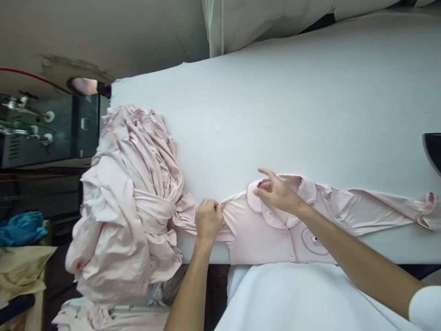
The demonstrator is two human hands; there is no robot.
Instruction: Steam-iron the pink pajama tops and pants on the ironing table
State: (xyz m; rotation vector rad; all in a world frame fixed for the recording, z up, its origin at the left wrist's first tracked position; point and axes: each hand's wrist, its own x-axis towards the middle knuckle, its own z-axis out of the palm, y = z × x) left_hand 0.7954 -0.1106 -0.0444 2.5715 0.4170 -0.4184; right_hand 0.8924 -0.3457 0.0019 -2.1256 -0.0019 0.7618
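A pale pink button-front shirt (262, 239) with a rounded collar lies spread along the near edge of the white-covered table. My left hand (208, 220) is closed on its sleeve near the shoulder, pinching the upper edge. Over the collar opening hovers or rests my right hand (279, 193), fingers apart; whether it touches the cloth I cannot tell. The shirt's other sleeve (375, 209) stretches out to the right, its cuff slightly raised. Part of a round printed face (314, 240) shows on the chest, partly hidden by my right forearm.
A large heap of pink garments (134, 193) sits at the table's left end, against the shirt's sleeve. More pink cloth (113, 318) lies below it. A dark metal unit with valves (37, 128) stands at left. A black object (433, 149) is at the right edge of the white table (292, 105).
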